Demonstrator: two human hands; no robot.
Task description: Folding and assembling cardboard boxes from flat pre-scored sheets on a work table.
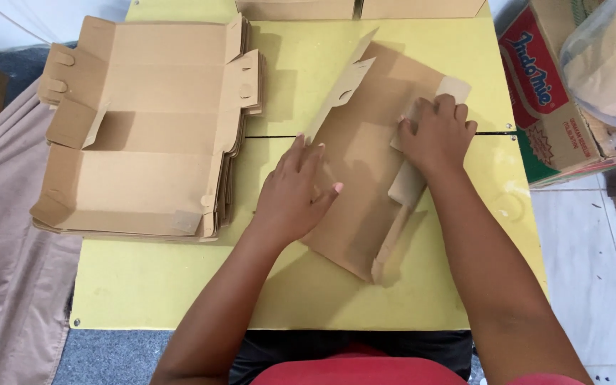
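Nearest the camera, a red shirt (365, 371) is seen at the bottom edge. Left hand (295, 191) is laid flat, fingers spread wide, holding nothing, pressed on the brown cardboard box blank (365, 178). Right hand (438, 134) is pressed down on the blank's right side flap (452, 88), fingers curled over the fold, nothing gripped. Blank is placed tilted at the middle of the yellow counter (180, 285), side flaps partly raised. Stack of flat cardboard blanks (144, 128) is kept on the counter's left, apart from the hands. Printed carton (543, 93) is seen at the right, off the counter.
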